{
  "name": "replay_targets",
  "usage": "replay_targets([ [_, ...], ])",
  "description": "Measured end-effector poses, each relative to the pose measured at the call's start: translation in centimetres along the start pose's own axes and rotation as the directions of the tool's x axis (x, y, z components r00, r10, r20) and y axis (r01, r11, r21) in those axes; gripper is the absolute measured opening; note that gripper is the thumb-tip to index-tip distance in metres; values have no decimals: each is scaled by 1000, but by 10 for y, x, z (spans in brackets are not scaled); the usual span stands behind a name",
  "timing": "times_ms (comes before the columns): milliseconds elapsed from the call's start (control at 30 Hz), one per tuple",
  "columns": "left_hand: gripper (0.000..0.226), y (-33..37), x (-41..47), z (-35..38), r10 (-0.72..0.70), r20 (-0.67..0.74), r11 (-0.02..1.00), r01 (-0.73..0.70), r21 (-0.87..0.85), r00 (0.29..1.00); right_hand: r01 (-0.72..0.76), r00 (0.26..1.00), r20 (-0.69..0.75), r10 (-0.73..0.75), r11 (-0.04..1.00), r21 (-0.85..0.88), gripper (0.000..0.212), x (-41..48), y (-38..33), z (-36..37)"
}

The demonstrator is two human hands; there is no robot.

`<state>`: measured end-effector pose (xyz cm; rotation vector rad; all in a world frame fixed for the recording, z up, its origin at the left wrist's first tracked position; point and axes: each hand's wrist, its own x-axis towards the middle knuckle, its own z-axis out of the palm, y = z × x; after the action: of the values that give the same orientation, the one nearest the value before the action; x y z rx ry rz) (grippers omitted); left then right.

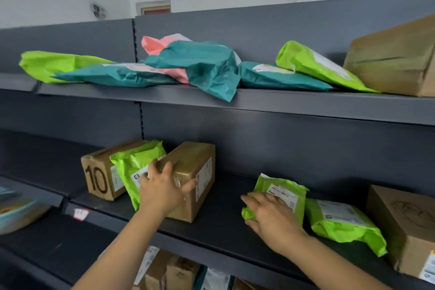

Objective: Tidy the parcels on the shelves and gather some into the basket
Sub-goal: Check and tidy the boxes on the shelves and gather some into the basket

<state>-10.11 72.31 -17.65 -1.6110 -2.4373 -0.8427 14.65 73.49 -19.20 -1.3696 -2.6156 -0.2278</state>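
Note:
On the middle shelf, my left hand grips the near top corner of a taped brown box. Beside it leans a lime-green mailer, against a carton marked "10". My right hand lies flat, fingers spread, on a lime-green mailer with a white label. To its right lies another lime-green mailer, then a brown carton. The top shelf holds lime, teal and pink mailers and a large brown box.
A light-blue basket, blurred, sits at the far left on a lower shelf. Below the middle shelf, more brown cartons and labelled parcels show between my forearms. A teal mailer corner overhangs the top shelf's front edge.

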Motion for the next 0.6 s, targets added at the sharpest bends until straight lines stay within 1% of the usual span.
replay_targets([
  [33, 82, -2, -1, 1, -19, 38, 996, 22, -85, 999, 9, 1000, -7, -9, 1000, 12, 57, 3, -5, -1],
  [133, 76, -2, -8, 1, 6, -16, 964, -10, -266, 1000, 17, 1000, -20, -15, 996, 92, 58, 10, -18, -5],
  [167, 74, 0, -9, -2, 3, -20, 946, -9, -323, 1000, 16, 1000, -28, -12, 991, 136, 59, 12, -22, -8],
  [233, 68, 3, -10, -5, -35, 13, 886, 37, -463, 999, 14, 999, -39, -4, 970, 243, 64, 14, -29, -13],
  [300, 59, 7, -11, -5, -80, 75, 783, 109, -612, 994, 26, 999, -29, -19, 956, 293, 71, 13, -36, -15],
  [367, 54, 14, -14, -1, -115, 190, 625, 220, -749, 975, 30, 1000, -15, -27, 965, 260, 77, 10, -43, -12],
  [433, 52, 22, -19, 3, -121, 344, 444, 361, -820, 931, 2, 999, -42, 8, 976, 218, 77, 8, -46, -8],
  [467, 49, 25, -21, 3, -113, 407, 392, 418, -820, 906, -12, 997, -74, 28, 978, 206, 74, 6, -46, -7],
  [500, 48, 27, -21, 4, -101, 452, 376, 455, -807, 886, -21, 994, -105, 43, 980, 199, 70, 5, -44, -6],
  [533, 48, 27, -22, 6, -97, 481, 396, 477, -785, 871, -25, 990, -130, 52, 979, 200, 67, 3, -41, -5],
  [567, 51, 26, -22, 7, -84, 481, 472, 460, -752, 873, -25, 988, -146, 57, 978, 209, 64, 2, -38, -5],
  [600, 54, 24, -22, 11, -83, 463, 575, 422, -701, 882, -24, 986, -156, 60, 975, 222, 62, 1, -35, -5],
])
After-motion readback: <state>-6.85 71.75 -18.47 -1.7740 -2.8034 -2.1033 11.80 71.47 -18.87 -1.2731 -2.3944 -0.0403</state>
